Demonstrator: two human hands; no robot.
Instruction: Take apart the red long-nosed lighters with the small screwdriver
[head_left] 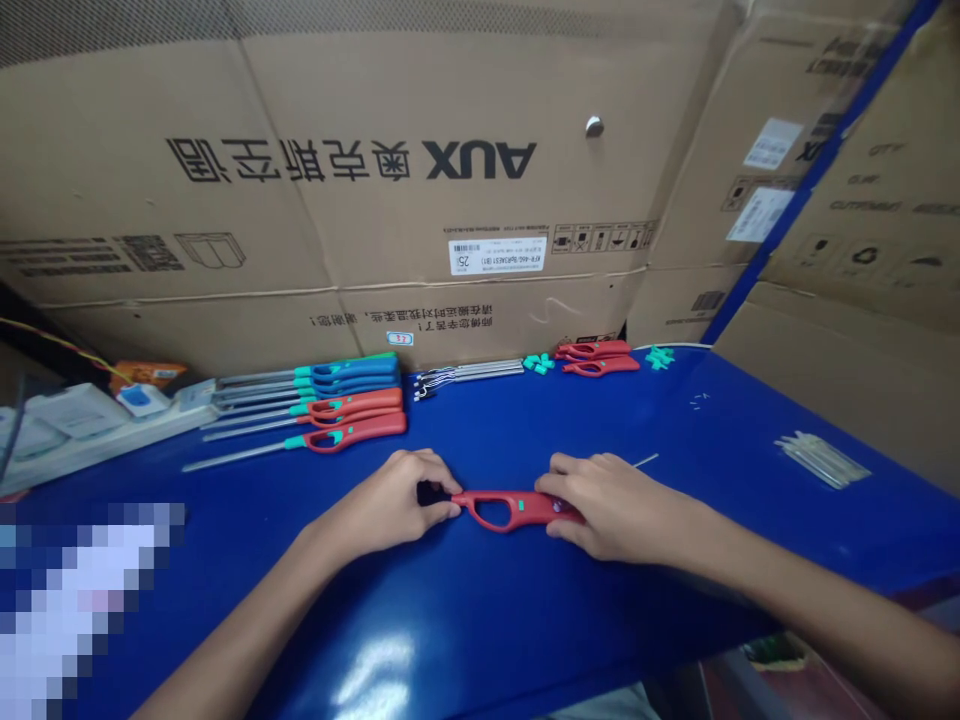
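Both hands work on one red lighter handle. It lies flat on the blue worktop, near and central, with its length running left to right. The left hand is curled almost closed, thumb and fingertips pinching the handle's left end. A small dark part shows there, though I cannot tell what it is. The right hand covers the right end, with its fingers bent down over it and the thumb on the near side.

As I judge it, the step goes best if the right hand presses the handle flat so it cannot roll. The left hand's pinch can then do the fine work, square to the end and without twisting. The finger loop in the middle is better left free of pressure.

No tray or bin holds the parts; they lie loose in groups.
- **Far left:** a row of long-nosed lighters, blue-handled ones farther and red ones nearer, with tubes pointing left.
- **Far middle:** bare metal tubes, then small teal pieces just right of them, and then spare red handles.
- **Right, well apart:** a bundle of pale thin sticks.

The only containers are the cardboard boxes along the far side and the right. They are closed, so their contents are hidden.
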